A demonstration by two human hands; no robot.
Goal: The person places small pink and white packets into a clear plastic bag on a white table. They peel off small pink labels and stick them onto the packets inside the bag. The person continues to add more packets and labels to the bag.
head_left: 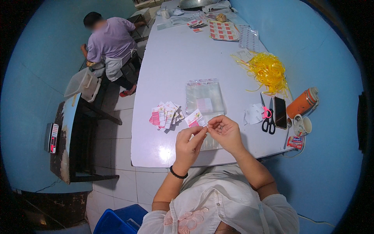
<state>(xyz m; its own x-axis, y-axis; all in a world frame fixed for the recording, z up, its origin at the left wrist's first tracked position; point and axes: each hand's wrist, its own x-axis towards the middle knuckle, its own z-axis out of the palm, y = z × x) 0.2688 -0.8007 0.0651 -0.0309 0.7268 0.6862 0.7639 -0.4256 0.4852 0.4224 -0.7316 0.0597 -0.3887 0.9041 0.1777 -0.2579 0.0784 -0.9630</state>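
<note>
Near the front edge of the table, my two hands meet fingertip to fingertip. My left hand is closed in a pinch at the lower corner of a small white and pink printed card. Fingers pinched, my right hand touches the left fingertips beside that corner; whatever it grips is too small to make out. Left of the hands lies a loose pile of similar cards. Just beyond them is a stack of clear plastic bags with a small pale slip on it. More clear plastic lies partly hidden under my hands.
Right of my hands are crumpled paper, scissors, a phone, an orange bottle, a mug, a spoon and a red sachet. Yellow ribbon and printed sheets lie farther back. Another person sits far left.
</note>
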